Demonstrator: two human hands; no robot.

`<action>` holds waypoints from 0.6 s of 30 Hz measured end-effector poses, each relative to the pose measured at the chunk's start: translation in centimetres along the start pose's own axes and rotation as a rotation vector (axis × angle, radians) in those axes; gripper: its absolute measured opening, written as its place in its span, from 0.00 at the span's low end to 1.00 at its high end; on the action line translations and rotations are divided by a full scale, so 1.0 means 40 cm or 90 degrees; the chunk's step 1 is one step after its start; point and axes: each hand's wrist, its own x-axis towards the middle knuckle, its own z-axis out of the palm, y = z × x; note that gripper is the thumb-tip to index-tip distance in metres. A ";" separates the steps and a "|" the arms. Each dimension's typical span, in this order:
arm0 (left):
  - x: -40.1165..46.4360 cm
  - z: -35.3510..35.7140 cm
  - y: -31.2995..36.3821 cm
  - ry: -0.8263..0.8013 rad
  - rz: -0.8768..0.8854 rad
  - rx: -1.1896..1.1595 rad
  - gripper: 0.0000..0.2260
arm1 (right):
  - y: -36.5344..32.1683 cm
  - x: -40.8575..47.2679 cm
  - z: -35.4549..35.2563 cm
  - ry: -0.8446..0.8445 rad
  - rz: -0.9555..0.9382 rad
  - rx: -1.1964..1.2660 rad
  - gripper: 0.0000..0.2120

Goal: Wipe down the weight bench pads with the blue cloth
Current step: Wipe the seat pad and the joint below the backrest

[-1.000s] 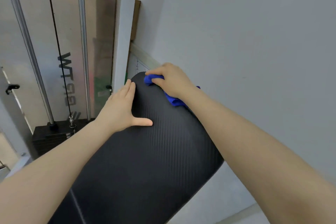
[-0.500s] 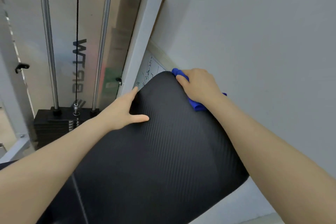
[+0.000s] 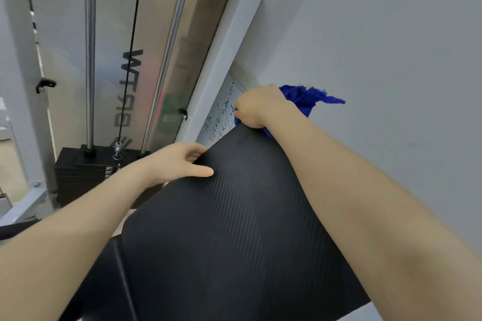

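The black textured bench pad (image 3: 221, 229) slopes up and away from me, filling the lower middle of the head view. My right hand (image 3: 257, 107) is at the pad's top end, closed around the bunched blue cloth (image 3: 303, 99), which sticks out to the right against the wall. My left hand (image 3: 180, 161) grips the pad's upper left edge, thumb lying on the top surface and fingers curled over the side.
A grey wall (image 3: 378, 60) runs close along the pad's right side. A whiteboard (image 3: 221, 117) with handwriting leans behind the pad's top. On the left stands a cable machine with a black weight stack (image 3: 86, 172), chrome guide rods (image 3: 90, 55) and a white frame post (image 3: 15, 73).
My right hand has carried the cloth from the pad's upper right side up over its top end. My left hand has shifted from lying flat on the pad to gripping its left edge.
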 end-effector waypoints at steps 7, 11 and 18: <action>-0.055 -0.011 -0.159 0.000 -0.092 -0.020 0.18 | -0.301 -0.003 0.037 -0.110 -0.225 0.085 0.14; -0.058 -0.007 -0.185 0.006 -0.084 -0.046 0.13 | -0.241 -0.002 0.006 -0.115 -0.193 0.066 0.11; -0.099 -0.037 -0.238 -0.062 -0.120 0.118 0.18 | -0.189 0.022 -0.010 -0.177 0.057 0.026 0.16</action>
